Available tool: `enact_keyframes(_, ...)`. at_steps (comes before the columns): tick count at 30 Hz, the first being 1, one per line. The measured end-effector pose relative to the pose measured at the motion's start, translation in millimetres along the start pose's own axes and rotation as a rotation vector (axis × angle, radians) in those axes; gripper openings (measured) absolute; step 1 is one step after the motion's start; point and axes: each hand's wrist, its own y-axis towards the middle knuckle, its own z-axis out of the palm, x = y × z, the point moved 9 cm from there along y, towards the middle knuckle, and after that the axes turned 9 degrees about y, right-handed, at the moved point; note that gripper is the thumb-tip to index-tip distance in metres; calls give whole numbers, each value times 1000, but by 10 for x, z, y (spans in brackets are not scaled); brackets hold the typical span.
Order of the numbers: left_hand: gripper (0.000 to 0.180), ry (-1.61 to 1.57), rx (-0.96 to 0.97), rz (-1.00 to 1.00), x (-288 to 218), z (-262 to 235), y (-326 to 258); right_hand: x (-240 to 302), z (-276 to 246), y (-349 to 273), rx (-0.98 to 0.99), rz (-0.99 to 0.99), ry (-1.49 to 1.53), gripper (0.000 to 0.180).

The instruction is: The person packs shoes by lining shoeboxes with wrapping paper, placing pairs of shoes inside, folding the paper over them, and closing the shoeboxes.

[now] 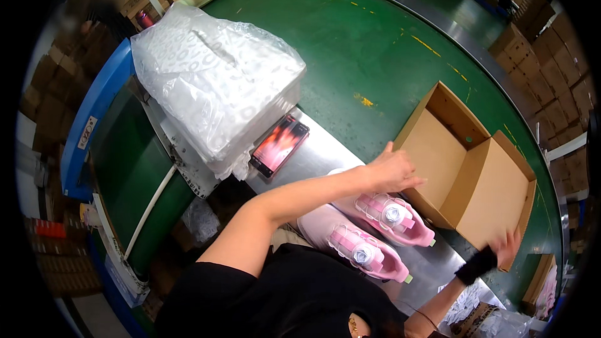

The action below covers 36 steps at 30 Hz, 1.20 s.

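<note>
Open cardboard box between both hands, pink shoes outside beside it

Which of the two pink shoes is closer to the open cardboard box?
The farther pink shoe, under the left hand, lies right beside the open cardboard box. The other pink shoe lies nearer the person's body.

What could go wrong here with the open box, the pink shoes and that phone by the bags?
The open cardboard box is steadied only at its near corner by the right hand, while the left hand reaches to its side; a push might slide it on the green belt.

The phone lies against the stack of plastic bags; slipping bags could cover or nudge it.

The pink shoes sit under the left forearm, which might knock them.
</note>
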Motion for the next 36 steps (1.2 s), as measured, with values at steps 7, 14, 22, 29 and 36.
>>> enact_keyframes(7, 31, 46, -858, -201, 1305, -1647, -1189, 125, 2128, -968, 1100, -225, -664, 55)
enact_keyframes(14, 61, 271, -280, -1136, 3453, -1640, -3013, -303, 2316, -1458, 1473, 211, -678, 42)
enact_keyframes(22, 99, 267, -128, -1130, 3065, -1458, -2873, -271, 2330, -1466, 1462, 220, -604, 42)
enact_keyframes(29, 31, 304, -636, -1061, 3094, -1829, -3010, -277, 2362, -1485, 1461, 196, -588, 42)
enact_keyframes(36, 30, 562, -1290, -799, 2045, -3425, -2984, -304, 2387, -1446, 1513, 247, -646, 48)
